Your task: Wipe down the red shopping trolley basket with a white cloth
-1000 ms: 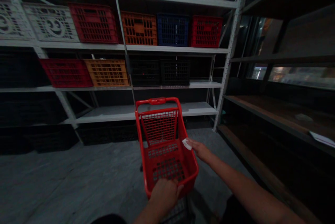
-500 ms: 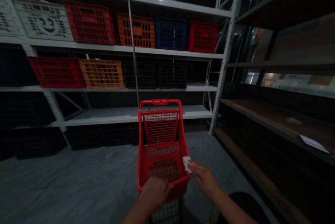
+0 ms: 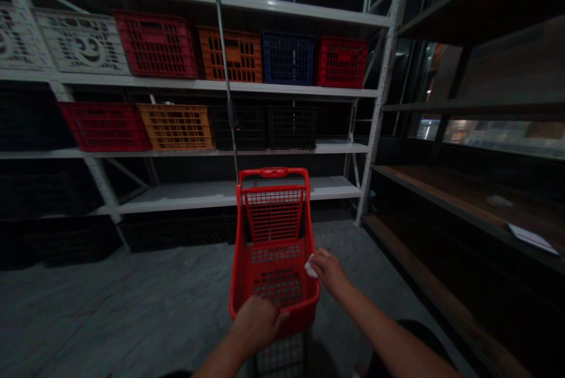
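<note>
A red plastic shopping cart point(image 3: 274, 213) stands in front of me, its handle at the far end and its basket holding nothing that I can see. My left hand point(image 3: 258, 320) is closed over the near rim of the basket, fingers curled inside. At the basket's right rim, my right hand point(image 3: 327, 271) pinches a crumpled white cloth or tissue point(image 3: 311, 267) against the edge. Which of the two materials it is, I cannot tell. Below the basket a dark wire rack point(image 3: 282, 357) shows.
White metal shelving point(image 3: 176, 192) spans the back, carrying red, orange, blue, white and dark plastic crates point(image 3: 229, 54). A brown shelf unit point(image 3: 441, 189) runs along the right, with a flat white item point(image 3: 532, 238) on it. Grey concrete floor point(image 3: 168, 295) lies around the cart.
My right hand has slid forward along the right rim with the white cloth or tissue, away from me. The left hand keeps its hold. The view has shifted slightly.
</note>
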{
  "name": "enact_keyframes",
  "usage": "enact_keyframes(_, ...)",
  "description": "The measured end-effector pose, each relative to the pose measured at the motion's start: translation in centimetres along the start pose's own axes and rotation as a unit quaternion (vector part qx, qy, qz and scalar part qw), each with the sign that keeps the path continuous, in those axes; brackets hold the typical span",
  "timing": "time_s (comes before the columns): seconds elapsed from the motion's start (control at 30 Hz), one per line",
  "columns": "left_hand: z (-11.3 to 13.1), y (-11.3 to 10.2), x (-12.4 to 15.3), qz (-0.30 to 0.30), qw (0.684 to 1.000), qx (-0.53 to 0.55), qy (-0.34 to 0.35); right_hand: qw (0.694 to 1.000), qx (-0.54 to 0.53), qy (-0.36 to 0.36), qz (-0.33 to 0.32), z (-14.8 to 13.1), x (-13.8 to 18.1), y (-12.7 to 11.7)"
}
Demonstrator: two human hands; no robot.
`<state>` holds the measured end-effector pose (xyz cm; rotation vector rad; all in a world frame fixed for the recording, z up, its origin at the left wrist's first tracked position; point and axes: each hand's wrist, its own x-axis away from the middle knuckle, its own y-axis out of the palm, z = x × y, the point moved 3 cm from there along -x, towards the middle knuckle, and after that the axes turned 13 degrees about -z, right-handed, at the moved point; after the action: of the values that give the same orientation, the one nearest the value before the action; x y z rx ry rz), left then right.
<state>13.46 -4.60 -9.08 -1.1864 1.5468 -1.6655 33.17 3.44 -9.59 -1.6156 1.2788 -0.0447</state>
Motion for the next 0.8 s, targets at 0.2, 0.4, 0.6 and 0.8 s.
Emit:
enact_keyframes(0.2, -0.3, 0.1, 0.4, 0.000, 1.000, -0.006, -0.002, 0.998, 0.037, 0.009, 0.051, 2.4, -4.2, -0.3)
enact_keyframes(0.4, -1.2, 0.3, 0.6, -0.003, 1.000, -0.013, -0.009, 0.996, -0.062, 0.032, 0.045, 0.7, 1.8, 0.7)
enact_keyframes(0.6, -1.3, 0.5, 0.7, -0.003, 1.000, -0.011, 0.010, 0.999, 0.005, -0.048, 0.013, -3.7, 6.9, 1.7)
enact_keyframes(0.8, -1.4, 0.5, 1.0, -0.016, 1.000, -0.023, 0.012, 0.984, 0.077, -0.120, -0.105, -3.1, 6.0, 1.4)
